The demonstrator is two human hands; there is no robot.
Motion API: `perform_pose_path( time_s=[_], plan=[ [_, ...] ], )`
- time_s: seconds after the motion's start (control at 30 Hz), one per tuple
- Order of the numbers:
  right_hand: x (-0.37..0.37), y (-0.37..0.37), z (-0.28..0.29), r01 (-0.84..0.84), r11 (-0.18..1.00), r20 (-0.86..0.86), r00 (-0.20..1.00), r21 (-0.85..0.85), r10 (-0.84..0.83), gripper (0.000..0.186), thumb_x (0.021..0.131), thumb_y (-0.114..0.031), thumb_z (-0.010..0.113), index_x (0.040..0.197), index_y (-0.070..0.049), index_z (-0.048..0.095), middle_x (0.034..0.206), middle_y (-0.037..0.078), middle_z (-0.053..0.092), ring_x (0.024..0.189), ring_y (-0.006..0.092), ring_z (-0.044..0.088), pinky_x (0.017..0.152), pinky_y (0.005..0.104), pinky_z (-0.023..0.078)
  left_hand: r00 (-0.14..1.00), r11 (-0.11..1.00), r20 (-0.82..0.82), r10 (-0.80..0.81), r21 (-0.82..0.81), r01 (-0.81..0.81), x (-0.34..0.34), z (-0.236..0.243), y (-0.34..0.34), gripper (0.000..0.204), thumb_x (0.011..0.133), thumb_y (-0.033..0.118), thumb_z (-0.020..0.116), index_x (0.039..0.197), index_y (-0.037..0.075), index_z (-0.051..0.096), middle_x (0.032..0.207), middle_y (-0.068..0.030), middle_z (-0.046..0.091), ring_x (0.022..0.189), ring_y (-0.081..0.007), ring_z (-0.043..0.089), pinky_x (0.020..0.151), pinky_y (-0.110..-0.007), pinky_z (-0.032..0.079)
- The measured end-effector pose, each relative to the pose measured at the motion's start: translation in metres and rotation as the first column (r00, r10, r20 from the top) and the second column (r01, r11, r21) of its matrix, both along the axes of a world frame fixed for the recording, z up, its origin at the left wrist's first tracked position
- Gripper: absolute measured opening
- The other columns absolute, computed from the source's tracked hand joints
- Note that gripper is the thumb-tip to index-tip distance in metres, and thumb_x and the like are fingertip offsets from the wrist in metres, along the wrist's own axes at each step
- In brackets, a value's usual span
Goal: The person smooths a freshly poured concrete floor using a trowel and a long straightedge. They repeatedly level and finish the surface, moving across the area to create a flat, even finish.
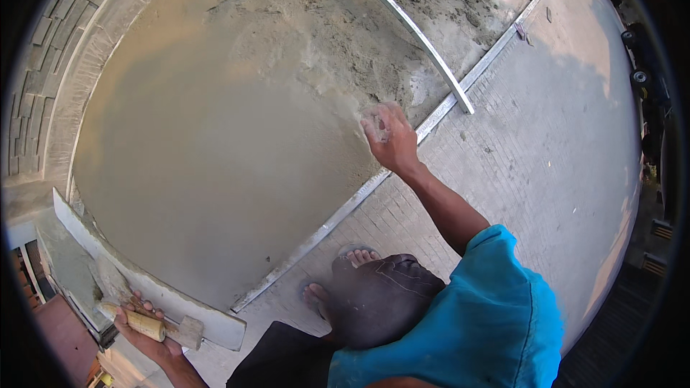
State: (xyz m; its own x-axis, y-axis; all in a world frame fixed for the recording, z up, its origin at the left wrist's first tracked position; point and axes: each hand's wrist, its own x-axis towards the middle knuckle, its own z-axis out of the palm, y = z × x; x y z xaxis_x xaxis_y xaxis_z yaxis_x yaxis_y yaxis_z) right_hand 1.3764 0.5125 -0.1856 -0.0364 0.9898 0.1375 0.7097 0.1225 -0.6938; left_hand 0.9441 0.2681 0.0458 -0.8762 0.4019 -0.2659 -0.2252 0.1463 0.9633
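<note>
My left hand (pixel 147 327) at the lower left grips a wooden-handled finishing tool (pixel 144 322), along with a long, flat metal blade (pixel 208 329) smeared with grey cement. A smaller cement-coated blade (pixel 115 280) lies against it. My right hand (pixel 388 136) reaches over the right edge of the wet grey concrete patch (pixel 201 158), near a straight metal edging bar (pixel 338 215). Its fingers are curled and coated in grey; what they hold, if anything, is blurred and hidden.
A long metal straightedge (pixel 420 39) crosses the rougher mortar, ending on the edging. Dry grey paving (pixel 546 187) lies to the right, with my sandalled feet at its left part. A grey stone-block border (pixel 43 79) curves along the left. Dark vehicles (pixel 640 75) stand at the far right.
</note>
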Motion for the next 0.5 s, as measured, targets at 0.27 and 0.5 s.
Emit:
perform_pose_path(
  time_s=[0.27, 0.5],
  plan=[
    [0.176, 0.107, -0.064, 0.364, 0.931, 0.626, 0.731, -0.021, -0.272, 0.043, 0.092, -0.029, 0.065, 0.128, -0.009, 0.052, 0.120, 0.017, 0.057, 0.106, 0.0388, 0.064, 0.079, 0.0511, 0.055, 0.989, 0.979, -0.043, 0.141, 0.152, -0.133, -0.035, -0.053, -0.050, 0.035, 0.097, 0.043, 0.053, 0.102, 0.008, 0.053, 0.110, -0.0113, 0.063, 0.076, -0.0137, 0.061, 0.050, -0.024, 0.052],
    [0.216, 0.129, -0.099, 0.375, 0.927, 0.588, 0.755, -0.024, -0.290, 0.031, 0.095, -0.024, 0.057, 0.120, -0.007, 0.051, 0.118, 0.022, 0.057, 0.090, 0.0469, 0.066, 0.074, 0.0564, 0.054, 0.975, 0.973, -0.052, 0.217, 0.094, -0.211, -0.071, -0.084, -0.033, 0.049, 0.098, 0.045, 0.050, 0.122, 0.002, 0.049, 0.110, -0.0097, 0.061, 0.074, -0.0122, 0.059, 0.053, -0.025, 0.049]
  ],
)
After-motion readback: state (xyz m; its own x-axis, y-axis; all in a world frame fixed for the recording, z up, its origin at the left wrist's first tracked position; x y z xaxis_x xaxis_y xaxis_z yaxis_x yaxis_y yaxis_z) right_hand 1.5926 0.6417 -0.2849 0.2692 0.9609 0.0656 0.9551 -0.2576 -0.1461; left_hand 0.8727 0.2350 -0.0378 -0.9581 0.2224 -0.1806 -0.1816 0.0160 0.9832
